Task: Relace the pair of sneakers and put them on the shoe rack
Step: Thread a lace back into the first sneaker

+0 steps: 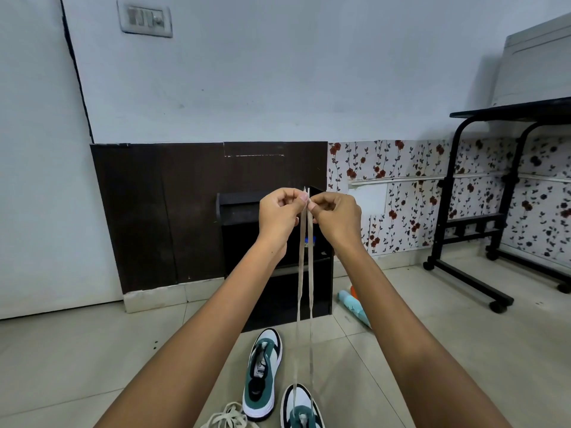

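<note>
Nearest to me, at the bottom edge, a near sneaker in white, green and black stands on the tiled floor, toe pointing away. Just left of it lies a loose lace, heaped in a pale tangle. A second sneaker stands slightly farther off and to the left, with no lace that I can see in its eyelets and its toe also pointing away.

From the near sneaker two strands of a held lace rise almost straight up between both forearms. I see the strands running side by side, with their tips level at the top.

The left hand and right hand meet at mid-height in the centre. Left fingers pinch the left strand just below its tip. Right fingers pinch the right strand at the same height. The remaining digits on both hands are curled in.

Behind the hands stands a black shoe rack against the wall; I cannot tell what its shelves hold. A pale blue bottle lies on the floor just right of it.

Farther right stands a black wheeled table, with its tabletop bearing a grey box. The far wall carries a dark panel, floral wallpaper and, high on the left, a switch plate.
</note>
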